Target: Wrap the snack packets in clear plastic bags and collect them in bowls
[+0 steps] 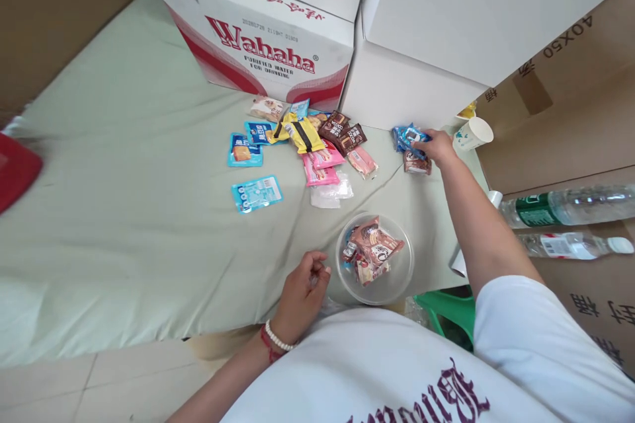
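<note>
At the right of the table, my right hand has its fingers closed on a blue snack packet. Just below that packet lies a brown snack packet. My left hand rests by the table's front edge with its fingers curled in, and I see nothing in it. Close to its right is a round clear plastic tub with several wrapped snacks inside. Farther back is a loose group of packets: yellow, pink, dark brown cocoa and blue.
A white and red water carton and plain white boxes line the back. A paper cup stands beside my right wrist. Plastic bottles lie at the right, near a cardboard box. A green stool shows below the table edge.
</note>
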